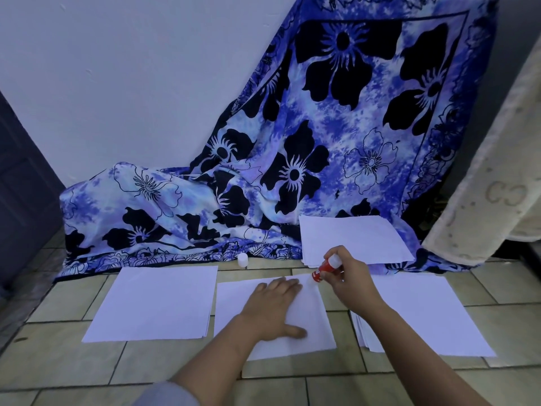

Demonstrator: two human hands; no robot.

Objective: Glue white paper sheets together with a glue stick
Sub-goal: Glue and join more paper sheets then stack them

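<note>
A person works on a tiled floor (87,361). The left hand (270,309) lies flat on a single white sheet (310,326), its fingers (288,285) straight and slightly spread, pressing down and grasping nothing. The right hand (348,279) has its fingers curled around a red glue stick (325,266), tilted so its lower end meets the sheet's far right corner, just past the left fingertips; whether the glue actually touches the paper cannot be told. A small white cap (242,259) stands on the floor beyond the left fingers, beside the edge of a blue flowered cloth (292,142). More paper lies in three stacks: a left stack (155,306) outside the left fingers, a right stack (424,312) outside the right wrist, and a far stack (351,238) beyond the right fingers, on the cloth. The sheet looks thin, light and limp, likely to slide on smooth tile and crease under a dragging stick, so flat pressure near the stroke suits it, and lifting is best done by a corner. The stick seems light and rigid, easily held around its barrel.
</note>
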